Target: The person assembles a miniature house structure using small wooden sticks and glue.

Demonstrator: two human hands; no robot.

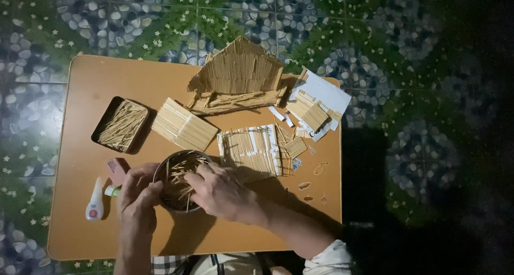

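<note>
1. Wooden toothpicks fill a round metal tin (179, 181) near the front of the surface; both hands work at it.
2. Left hand (136, 197) cups the tin's near-left rim, fingers curled against its wall, steadying it.
3. Right hand (219, 192) lies over the tin's right side, fingers bent down among the sticks; whether they pinch any I cannot tell, as the fingertips are hidden.
4. Judging by this, the step in hand is picking sticks out of the tin; the next move calls for a fine pinch on a few and a clean lift without tipping the tin.
5. Just right of the tin lies a flat toothpick panel (250, 151); behind it stands a half-built toothpick house (238, 77), with a second stick panel (183, 124) and white card pieces (325, 93) alongside.
6. A dark rectangular tray of toothpicks (120, 124) sits to the left; a white glue bottle (95, 203) lies near the left hand.
7. Orange-brown surface (80, 93) with rounded corners, standing on a floor (134, 18) of pebble-and-grass patterned tiles; the room is dim, darkest at right.
</note>
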